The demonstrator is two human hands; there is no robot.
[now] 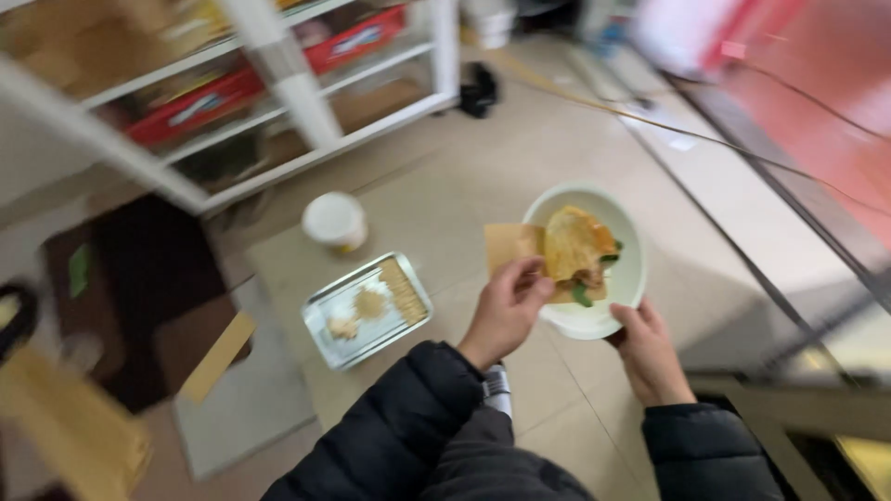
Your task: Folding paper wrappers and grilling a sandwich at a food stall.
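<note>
Head view looks down at the floor, and I take the white bowl as my landmark. I see the right hand under the near rim of the bowl, its fingers closed around the edge, so this grip is clamped on the bowl and carries it above the tiled floor. Inside the bowl lies a folded yellow flatbread with some green leaves and brownish filling below it. At the left side of the bowl the left hand is closed on a brown paper sheet, thumb and fingers pinching its lower edge; the sheet touches the bowl's left rim and goes partly under the flatbread. Both arms wear dark padded sleeves.

Left of the bowl, well apart, a metal tray rests on the floor with a row of crackers and some pale crumbs or powder in it. Beyond the tray, further from the bowl, stands a white round container. Behind that, far left and up from the bowl, is a white shelf rack with red boxes, rather blurred. A thin cable runs over the floor beyond the bowl, toward the right
</note>
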